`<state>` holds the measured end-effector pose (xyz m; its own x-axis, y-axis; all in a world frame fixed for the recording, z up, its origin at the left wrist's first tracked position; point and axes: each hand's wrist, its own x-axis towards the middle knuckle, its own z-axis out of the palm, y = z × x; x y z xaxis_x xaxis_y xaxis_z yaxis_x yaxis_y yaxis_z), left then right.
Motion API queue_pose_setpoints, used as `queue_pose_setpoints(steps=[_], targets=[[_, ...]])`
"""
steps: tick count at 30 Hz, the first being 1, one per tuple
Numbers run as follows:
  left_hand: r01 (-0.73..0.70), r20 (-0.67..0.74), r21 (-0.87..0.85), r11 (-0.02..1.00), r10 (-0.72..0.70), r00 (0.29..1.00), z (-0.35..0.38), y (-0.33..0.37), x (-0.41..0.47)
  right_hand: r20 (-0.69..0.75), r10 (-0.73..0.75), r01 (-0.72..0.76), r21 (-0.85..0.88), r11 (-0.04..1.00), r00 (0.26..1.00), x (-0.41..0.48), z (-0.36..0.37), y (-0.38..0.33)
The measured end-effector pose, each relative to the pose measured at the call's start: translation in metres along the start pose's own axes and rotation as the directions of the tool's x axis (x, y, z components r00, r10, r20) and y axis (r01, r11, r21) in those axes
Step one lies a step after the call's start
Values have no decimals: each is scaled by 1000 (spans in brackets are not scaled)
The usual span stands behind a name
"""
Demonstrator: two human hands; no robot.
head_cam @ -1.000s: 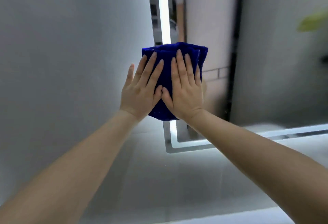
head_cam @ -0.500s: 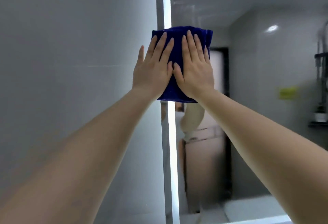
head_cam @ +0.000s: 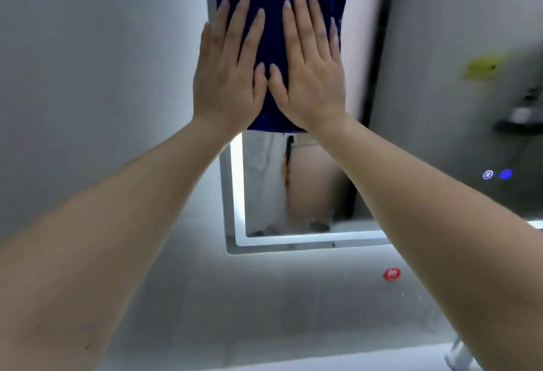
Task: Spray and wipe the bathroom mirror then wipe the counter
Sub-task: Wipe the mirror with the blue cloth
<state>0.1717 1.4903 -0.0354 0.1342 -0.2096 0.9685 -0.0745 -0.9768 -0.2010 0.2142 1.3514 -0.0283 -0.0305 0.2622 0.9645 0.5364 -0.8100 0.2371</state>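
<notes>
A grey wall (head_cam: 102,76) filled the left of the view, and beside it hung the mirror (head_cam: 426,123), bordered by a white lit strip (head_cam: 238,188). Both hands pressed a folded dark blue cloth (head_cam: 271,17) flat against the glass at the mirror's left edge, the cloth partly covering the strip. The left hand (head_cam: 226,76) lay with its fingers straight and slightly spread, the little finger reaching past the cloth's left edge. The right hand (head_cam: 311,76) lay open in the same way just beside it, the two thumbs nearly touching over the cloth's middle. Neither hand curled round the fabric. The cloth's top edge showed above the fingertips and its bottom edge below the heels of the hands. Below the hands the strip turned the mirror's lower left corner. Lower still, between the forearms and nearer the right one, a small red sticker (head_cam: 391,274) sat on the wall. Well to the right of the right hand, two blue icons (head_cam: 505,174) glowed on the glass, with a blurred yellow patch (head_cam: 482,67) above them.
</notes>
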Motion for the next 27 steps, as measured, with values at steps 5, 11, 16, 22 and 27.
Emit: queue_pose_setpoints(steps=[5,11,16,22,27], targets=[[-2,11,-28,1000,2,1000,22,39,-73,77,-28,28,13,1000,997,-82,1,7],[7,31,-35,999,-5,1000,41,66,-144,102,-52,50,21,999,993,-160,9,7],[-48,111,-23,999,50,993,53,86,-222,166,-96,99,-7,995,981,-240,13,0],[21,108,-68,997,-13,994,55,102,-246,208,-137,144,-22,989,968,-262,10,3],[49,94,-82,995,-41,995,56,107,-244,199,-238,244,-8,970,951,-261,11,17]])
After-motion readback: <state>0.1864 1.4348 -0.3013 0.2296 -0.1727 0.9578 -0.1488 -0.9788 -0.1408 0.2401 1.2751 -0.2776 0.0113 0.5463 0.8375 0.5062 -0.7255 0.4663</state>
